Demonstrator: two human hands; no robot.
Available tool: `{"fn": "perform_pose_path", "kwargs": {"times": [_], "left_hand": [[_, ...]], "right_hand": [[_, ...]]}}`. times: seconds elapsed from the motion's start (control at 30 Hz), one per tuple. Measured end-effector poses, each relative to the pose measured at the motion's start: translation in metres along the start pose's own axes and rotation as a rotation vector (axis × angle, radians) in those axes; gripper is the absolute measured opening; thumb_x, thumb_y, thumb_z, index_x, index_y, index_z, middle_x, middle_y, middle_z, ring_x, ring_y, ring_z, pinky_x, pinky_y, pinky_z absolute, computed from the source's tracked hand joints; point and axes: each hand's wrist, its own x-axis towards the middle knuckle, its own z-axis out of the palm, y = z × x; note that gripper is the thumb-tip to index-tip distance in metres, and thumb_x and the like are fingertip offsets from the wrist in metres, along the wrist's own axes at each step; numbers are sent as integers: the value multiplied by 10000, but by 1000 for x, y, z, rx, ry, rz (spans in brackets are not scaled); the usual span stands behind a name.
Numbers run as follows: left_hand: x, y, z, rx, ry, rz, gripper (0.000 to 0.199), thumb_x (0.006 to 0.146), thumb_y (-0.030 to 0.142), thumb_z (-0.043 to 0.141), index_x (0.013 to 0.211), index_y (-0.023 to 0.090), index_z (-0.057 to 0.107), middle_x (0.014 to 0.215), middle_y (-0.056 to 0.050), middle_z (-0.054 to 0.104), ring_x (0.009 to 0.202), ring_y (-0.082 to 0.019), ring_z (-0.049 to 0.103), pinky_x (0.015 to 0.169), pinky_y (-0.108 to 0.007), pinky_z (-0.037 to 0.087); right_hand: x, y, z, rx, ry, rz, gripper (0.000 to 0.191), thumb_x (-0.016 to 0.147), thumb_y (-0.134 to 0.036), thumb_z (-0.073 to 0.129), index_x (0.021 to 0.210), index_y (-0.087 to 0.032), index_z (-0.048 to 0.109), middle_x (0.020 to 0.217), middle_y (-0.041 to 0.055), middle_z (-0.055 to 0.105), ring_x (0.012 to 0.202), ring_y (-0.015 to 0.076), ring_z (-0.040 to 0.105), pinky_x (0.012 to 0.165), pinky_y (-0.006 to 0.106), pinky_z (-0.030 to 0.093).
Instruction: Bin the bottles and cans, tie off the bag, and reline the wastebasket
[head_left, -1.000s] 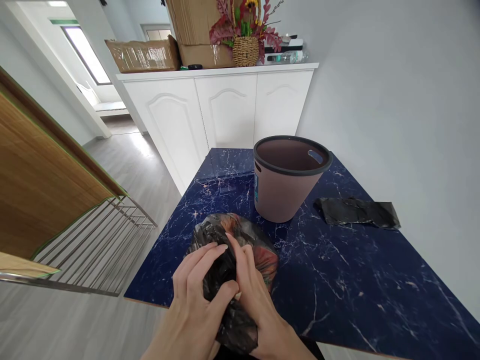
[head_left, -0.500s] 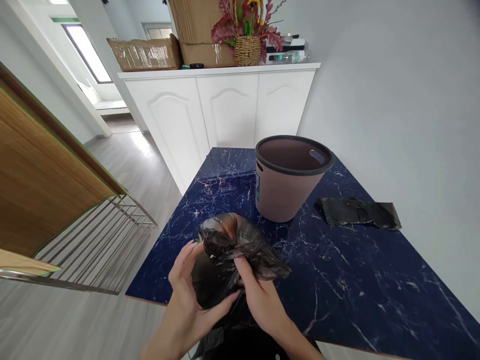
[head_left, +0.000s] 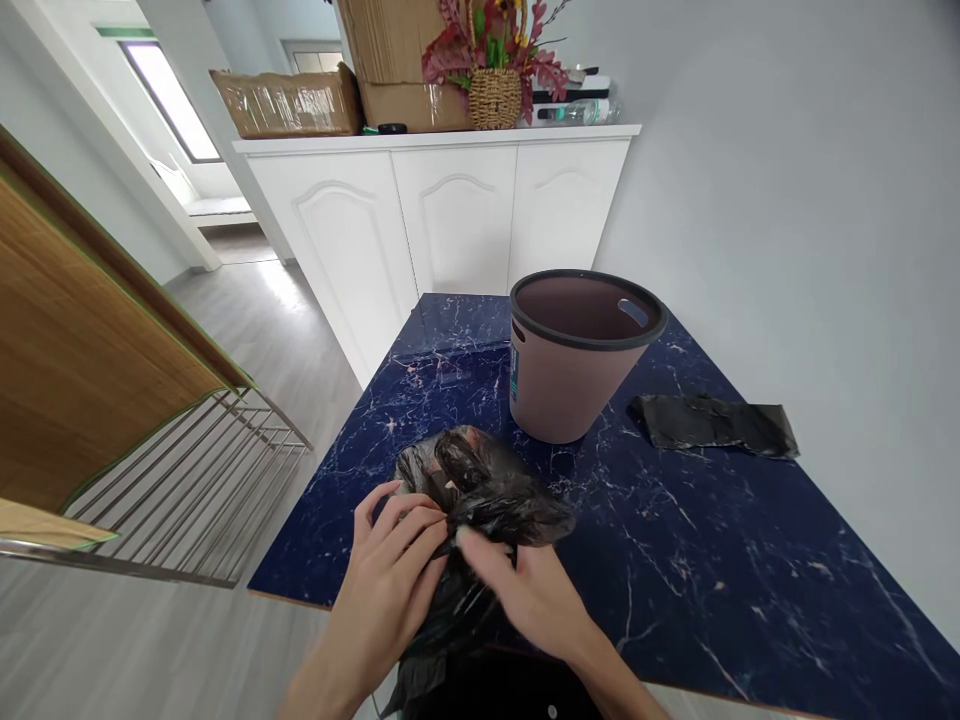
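A thin black plastic garbage bag (head_left: pixel 495 500), crumpled and partly see-through, bulges over the near part of the table. My left hand (head_left: pixel 397 555) pinches its gathered neck from the left, fingers closed together. On the other side my right hand (head_left: pixel 517 590) grips the same bag, its thumb across the gathered plastic and its other fingers underneath. Loose black plastic hangs below both hands toward my lap. Beyond the bag stands an upright pinkish-brown trash can (head_left: pixel 577 390) with a dark rim and cut-out handles. What is inside the bag I cannot make out.
A flattened black plastic bundle (head_left: pixel 712 425) lies right of the can on the blue marbled table (head_left: pixel 675 560). Behind is a white cabinet (head_left: pixel 465 220) with cardboard boxes (head_left: pixel 292 105) and a flower basket (head_left: pixel 495 98). A metal rack (head_left: pixel 202 490) stands at the left, a wall at the right.
My left hand has moved from spread around the bag's side to closed fingers at its neck. The plastic is gathered tighter between both hands; the can has stayed put.
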Motion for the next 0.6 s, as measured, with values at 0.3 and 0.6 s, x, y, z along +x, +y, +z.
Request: {"fn": "perform_pose_path", "kwargs": {"times": [0.3,0.6], "left_hand": [[2,-2,3,24,-55,31,249,1020,81,569,1159,232,709,1097,-41,778,1165,-256,651,1224,-576,377],[19,0,-10,-296,-143,-98,138,933,125,580,962,250,632,995,-10,765,1098,-226,705,1190,-491,420]], "right_hand": [[6,-3,2,66,140,103,659,998,-681,634,1485,-241,694,1497,91,691,1379,326,661,1008,444,662],[-4,-24,-33,-193,-192,-111,369,1094,-539,560,1058,-275,815,1018,29,796,1030,242,763,950,372,638]]}}
